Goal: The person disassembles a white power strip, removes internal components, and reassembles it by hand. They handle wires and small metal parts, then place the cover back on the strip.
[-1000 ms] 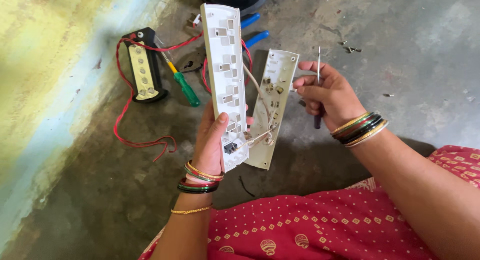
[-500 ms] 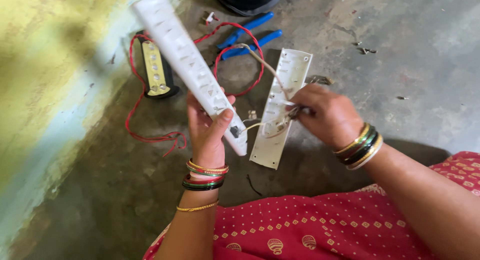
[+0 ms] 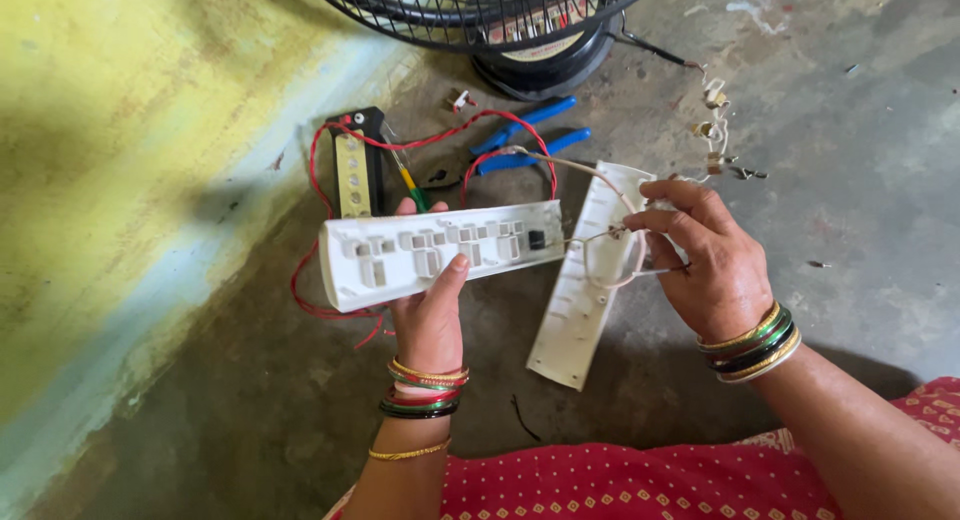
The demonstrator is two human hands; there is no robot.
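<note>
- Left hand [image 3: 430,315] is up from below, palm under the white socket strip [image 3: 440,252], thumb pressed on its front edge and fingers wrapped behind — clamped firmly on it.
- The strip lies crosswise above that hand, its socket side facing the camera, rounded end toward the yellow wall [image 3: 130,160], the end with the small black switch toward the right hand.
- Right hand [image 3: 705,255] sits just beside the strip's switch end, fingers curled together and pinched on thin pale wires [image 3: 600,242] that run from the strip.
- Under the right hand, the white back cover [image 3: 585,290] slants across the floor, its upper end tucked beneath the fingers; whether the hand also grips it, hard to tell from here.
- Both wrists carry stacked bangles in red, green and gold; forearms come in from the bottom over a red dotted cloth [image 3: 640,485].
- Beyond the strip: a black board with a cream face [image 3: 355,165], looping red wires [image 3: 330,150], blue-handled pliers [image 3: 530,145], a green-handled screwdriver [image 3: 412,190].
- At the top edge, a black fan grille [image 3: 470,5] with a round coloured label at its hub.
- Small metal clips [image 3: 712,130] lie scattered on the grey concrete floor [image 3: 860,180].
</note>
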